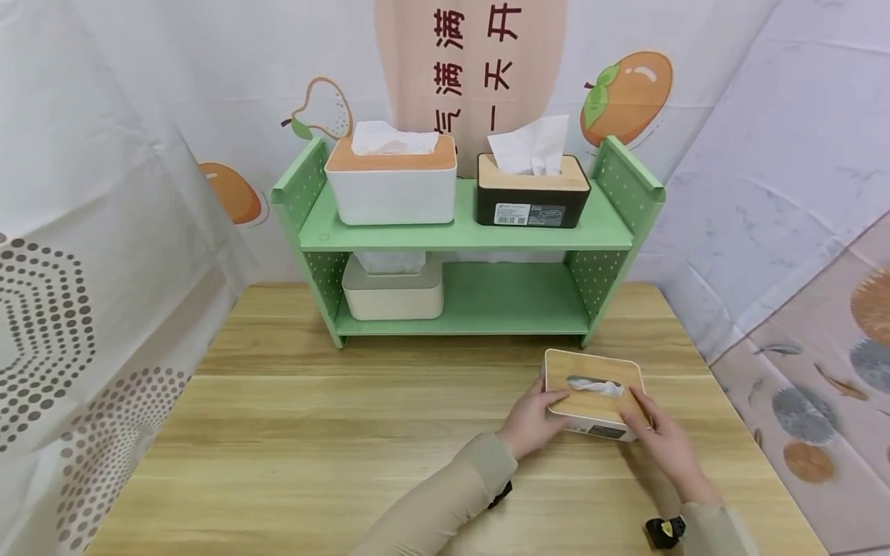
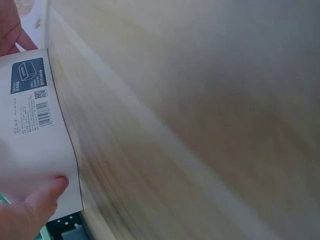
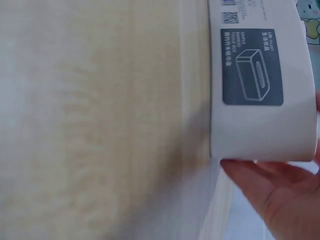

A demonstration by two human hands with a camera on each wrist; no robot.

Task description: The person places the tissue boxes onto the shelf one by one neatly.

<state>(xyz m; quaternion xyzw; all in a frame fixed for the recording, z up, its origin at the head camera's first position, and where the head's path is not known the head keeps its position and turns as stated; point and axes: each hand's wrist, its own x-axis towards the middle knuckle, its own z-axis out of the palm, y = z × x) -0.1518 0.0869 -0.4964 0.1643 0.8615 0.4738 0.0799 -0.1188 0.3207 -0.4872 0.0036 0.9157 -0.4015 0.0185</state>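
Observation:
A white tissue box with a light wooden lid is at the right of the table, a low tissue showing in its slot. My left hand grips its left end, the thumb over the lid's edge. At the opposite end, my right hand holds the box, with fingers on the lid and side. The left wrist view shows a fingertip against the labelled side of the box. In the right wrist view, part of the right hand lies along the box's end, beside the dark label.
Behind stands a green two-tier shelf. Its upper level carries a large white tissue box and a black tissue box, both wooden-lidded. A beige tissue box sits lower left. Patterned cloth hangs around the wooden table.

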